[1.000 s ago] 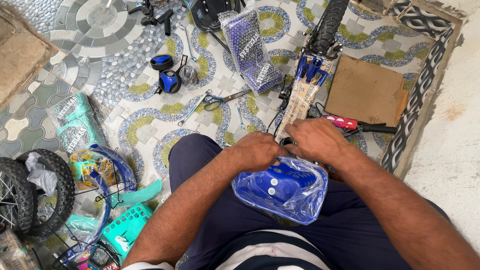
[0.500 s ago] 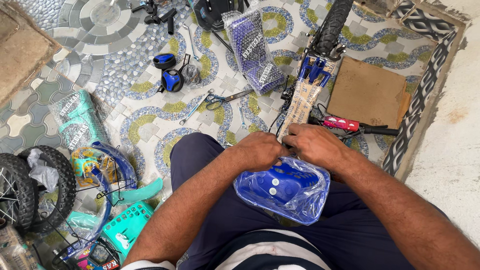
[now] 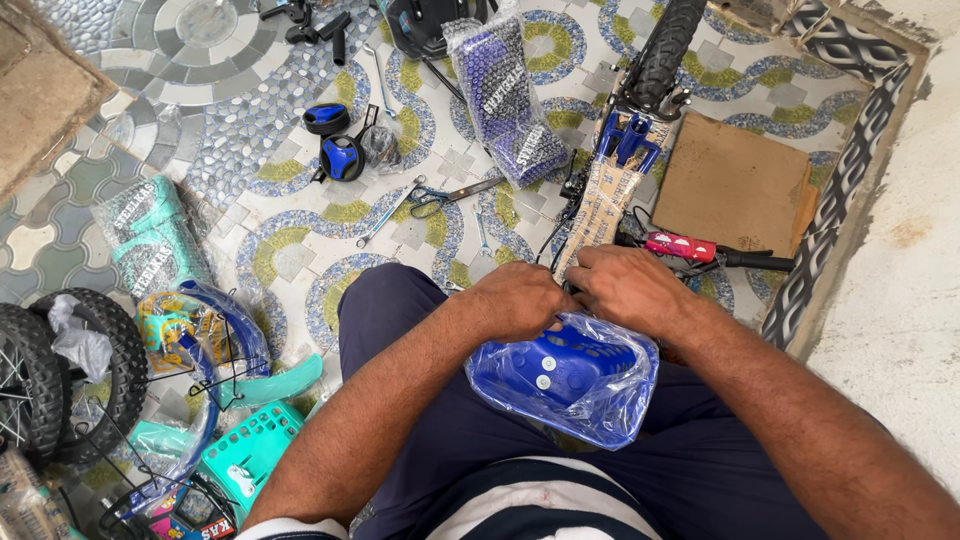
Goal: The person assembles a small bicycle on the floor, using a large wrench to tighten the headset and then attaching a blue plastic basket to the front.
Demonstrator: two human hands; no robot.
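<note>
Here, at centre frame, 2 hands meet over a blue plastic part in a clear bag (image 3: 565, 375) resting on the person's lap. The left hand (image 3: 520, 300) and right hand (image 3: 630, 285) curl, fingers closed, on the bag's upper edge. Above them lie scissors (image 3: 440, 197) and a wrapped blue saddle (image 3: 510, 95); a teal basket (image 3: 245, 455) sits at lower left.

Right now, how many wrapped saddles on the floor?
2. A blue saddle in clear wrap lies top centre, beside the bike tyre. A teal saddle in wrap lies at left, above the small wheel. More could be hidden under the clutter.
</note>
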